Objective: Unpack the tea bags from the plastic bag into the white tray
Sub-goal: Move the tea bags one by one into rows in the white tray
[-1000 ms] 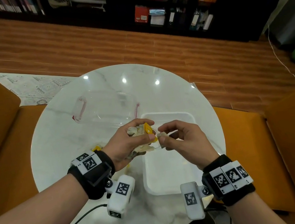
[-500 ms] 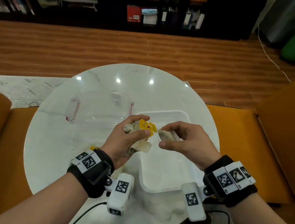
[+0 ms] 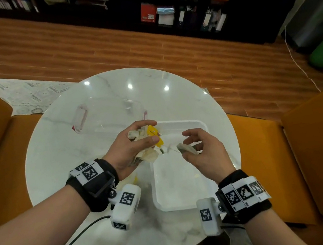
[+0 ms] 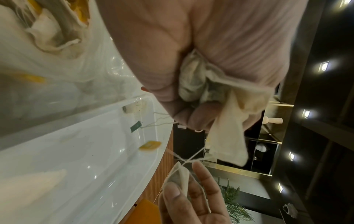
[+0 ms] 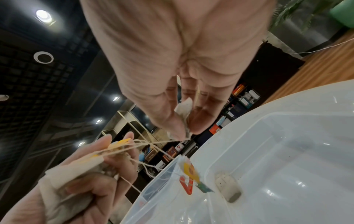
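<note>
1. Head view: a bunch of tea bags (image 3: 145, 144) with yellow tags is clutched in the left hand (image 3: 127, 150), fingers curled round it, above the far left corner of the white tray (image 3: 182, 196) on the round marble table (image 3: 58, 153). A single tea bag (image 3: 186, 149) is pinched by the right hand (image 3: 201, 154) over the tray. A clear container (image 3: 110, 116) is seen beyond.

2. Left wrist view: the bunch (image 4: 208, 91) is gripped in the closed fist (image 4: 201, 50); strings run to the single bag (image 4: 179, 176) held between thumb and finger.

3. Right wrist view: the single bag (image 5: 184, 109) is clamped between thumb and fingertips (image 5: 199, 127); tags dangle over the tray (image 5: 287, 151).
</note>
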`<state>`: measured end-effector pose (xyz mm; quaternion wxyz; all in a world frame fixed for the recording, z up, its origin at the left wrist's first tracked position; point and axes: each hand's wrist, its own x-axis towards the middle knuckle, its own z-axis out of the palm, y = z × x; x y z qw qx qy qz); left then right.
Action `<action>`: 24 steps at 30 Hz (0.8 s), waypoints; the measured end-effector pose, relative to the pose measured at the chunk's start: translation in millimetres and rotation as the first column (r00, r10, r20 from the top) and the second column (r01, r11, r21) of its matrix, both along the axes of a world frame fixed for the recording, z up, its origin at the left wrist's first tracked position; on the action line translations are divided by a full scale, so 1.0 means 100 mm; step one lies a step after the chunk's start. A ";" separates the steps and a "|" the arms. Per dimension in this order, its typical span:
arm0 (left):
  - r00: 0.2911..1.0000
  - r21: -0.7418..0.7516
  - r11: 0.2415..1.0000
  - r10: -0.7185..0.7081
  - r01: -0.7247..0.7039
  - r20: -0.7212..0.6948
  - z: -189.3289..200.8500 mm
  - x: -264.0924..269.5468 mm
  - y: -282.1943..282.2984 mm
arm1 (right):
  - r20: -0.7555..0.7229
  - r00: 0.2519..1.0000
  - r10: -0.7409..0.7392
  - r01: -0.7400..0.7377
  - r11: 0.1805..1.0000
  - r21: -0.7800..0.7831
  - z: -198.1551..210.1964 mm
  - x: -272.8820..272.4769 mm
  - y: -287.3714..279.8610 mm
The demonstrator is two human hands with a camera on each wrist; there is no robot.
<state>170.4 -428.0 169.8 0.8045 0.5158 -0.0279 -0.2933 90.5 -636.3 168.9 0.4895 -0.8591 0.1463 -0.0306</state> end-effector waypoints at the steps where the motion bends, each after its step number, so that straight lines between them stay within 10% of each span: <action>1: 1.000 0.000 1.000 0.006 -0.006 -0.001 0.00 0.00 0.01 | 0.007 1.000 -0.002 0.002 1.000 0.003 -0.01 0.01 0.00; 24: 0.997 0.081 0.996 0.018 -0.024 0.068 0.16 0.09 0.24 | 0.128 0.977 -0.170 0.181 0.980 -0.081 0.29 0.27 -0.57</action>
